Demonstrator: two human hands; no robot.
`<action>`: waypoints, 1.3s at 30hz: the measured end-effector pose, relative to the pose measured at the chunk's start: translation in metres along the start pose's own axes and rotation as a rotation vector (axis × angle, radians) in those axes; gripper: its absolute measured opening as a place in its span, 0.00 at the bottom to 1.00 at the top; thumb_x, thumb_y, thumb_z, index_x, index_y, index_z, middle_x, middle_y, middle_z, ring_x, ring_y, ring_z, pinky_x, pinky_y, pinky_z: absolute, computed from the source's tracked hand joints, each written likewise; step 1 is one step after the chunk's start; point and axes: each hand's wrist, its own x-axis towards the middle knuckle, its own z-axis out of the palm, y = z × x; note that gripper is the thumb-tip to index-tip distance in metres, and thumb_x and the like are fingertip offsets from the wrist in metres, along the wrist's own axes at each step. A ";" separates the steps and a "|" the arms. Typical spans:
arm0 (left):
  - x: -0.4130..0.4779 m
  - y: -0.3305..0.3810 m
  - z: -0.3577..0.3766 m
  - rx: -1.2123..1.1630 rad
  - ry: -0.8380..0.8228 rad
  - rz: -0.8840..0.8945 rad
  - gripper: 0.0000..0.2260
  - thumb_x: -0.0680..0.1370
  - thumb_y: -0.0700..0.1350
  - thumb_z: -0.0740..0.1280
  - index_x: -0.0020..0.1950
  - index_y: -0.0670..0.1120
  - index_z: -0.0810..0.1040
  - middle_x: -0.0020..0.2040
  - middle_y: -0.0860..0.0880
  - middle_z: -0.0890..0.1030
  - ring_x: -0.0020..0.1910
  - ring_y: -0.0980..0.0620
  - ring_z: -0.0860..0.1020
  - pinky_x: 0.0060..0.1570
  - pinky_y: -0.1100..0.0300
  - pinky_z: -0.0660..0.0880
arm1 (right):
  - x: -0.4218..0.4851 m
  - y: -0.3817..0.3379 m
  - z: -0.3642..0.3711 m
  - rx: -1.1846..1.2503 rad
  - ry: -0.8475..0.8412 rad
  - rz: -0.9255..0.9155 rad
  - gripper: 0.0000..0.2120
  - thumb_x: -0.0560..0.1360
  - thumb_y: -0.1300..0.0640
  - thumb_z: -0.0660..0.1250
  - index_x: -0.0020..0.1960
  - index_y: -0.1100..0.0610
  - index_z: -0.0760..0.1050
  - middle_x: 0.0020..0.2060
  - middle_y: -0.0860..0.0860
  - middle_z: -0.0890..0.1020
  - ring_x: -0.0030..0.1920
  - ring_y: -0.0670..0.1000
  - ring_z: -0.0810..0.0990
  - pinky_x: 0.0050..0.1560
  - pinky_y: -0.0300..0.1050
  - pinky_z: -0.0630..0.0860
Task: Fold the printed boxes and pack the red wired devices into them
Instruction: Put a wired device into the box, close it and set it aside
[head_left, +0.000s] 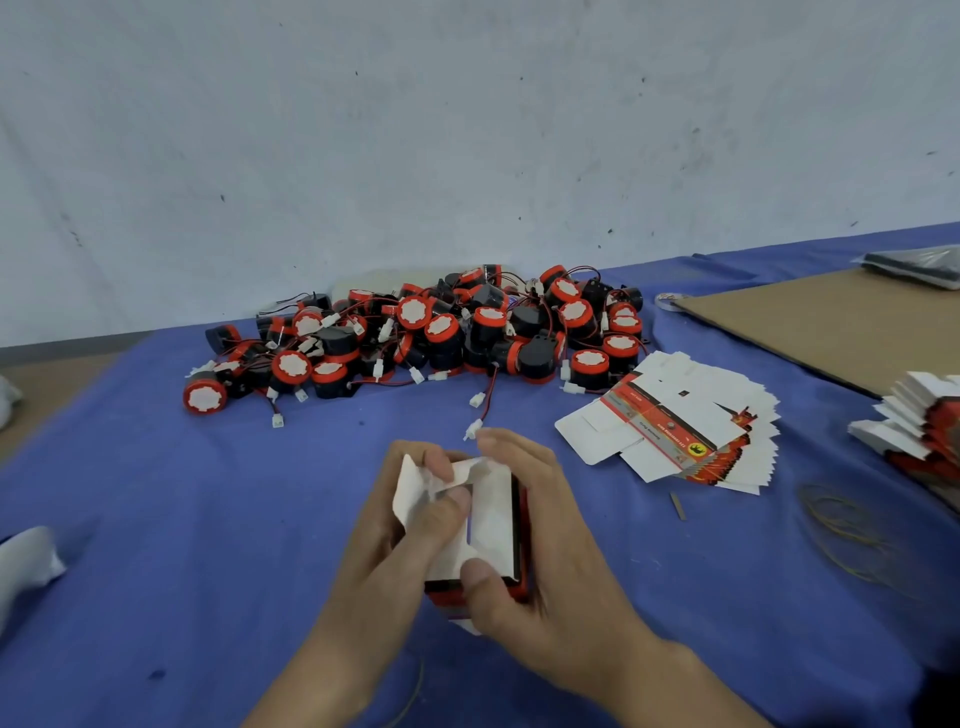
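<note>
A partly folded printed box (493, 519) is held just above the near middle of the surface (208, 519), its white inside facing up and its red and black printed outside showing along the right and near edges. Both hands grip it. The left hand (379, 545) curls around the left side, with its thumb pressing a white flap (415, 483) that stands bent at the far left corner. The right hand (550, 535) wraps the right side, thumb on the near edge and fingers reaching over the far end. Just beyond the hands, a loose red wire with a white plug (474, 429) trails from the pile of red wired devices (441, 332), which is heaped against the wall (467, 130); many show a white round face ringed in red. To the right of the pile lies a fanned stack of flat boxes (675, 431), printed side partly showing. Further right, at the picture's edge, is a second stack (919, 421), and behind it a brown cardboard sheet (831, 322). Thin rubber bands (852, 530) lie on the blue cloth near the right stack.
</note>
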 end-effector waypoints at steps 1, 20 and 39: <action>-0.001 0.000 0.001 0.030 0.005 0.021 0.13 0.71 0.55 0.67 0.51 0.50 0.73 0.47 0.51 0.82 0.43 0.48 0.82 0.36 0.60 0.79 | 0.000 0.000 0.000 0.001 -0.024 0.028 0.28 0.73 0.49 0.63 0.73 0.51 0.64 0.71 0.47 0.64 0.75 0.52 0.64 0.68 0.42 0.70; 0.012 -0.010 0.005 -0.307 -0.163 -0.303 0.16 0.83 0.51 0.59 0.67 0.49 0.78 0.59 0.44 0.83 0.58 0.42 0.82 0.48 0.48 0.80 | 0.006 0.003 -0.018 -0.172 0.112 -0.021 0.14 0.72 0.53 0.58 0.57 0.52 0.71 0.62 0.47 0.69 0.62 0.46 0.71 0.58 0.31 0.67; 0.001 -0.006 0.010 -0.035 -0.156 -0.275 0.16 0.79 0.43 0.68 0.66 0.53 0.72 0.50 0.48 0.85 0.45 0.51 0.85 0.38 0.63 0.79 | 0.001 0.006 -0.016 -0.440 -0.022 -0.230 0.27 0.76 0.46 0.60 0.72 0.55 0.64 0.64 0.54 0.75 0.65 0.50 0.71 0.66 0.43 0.69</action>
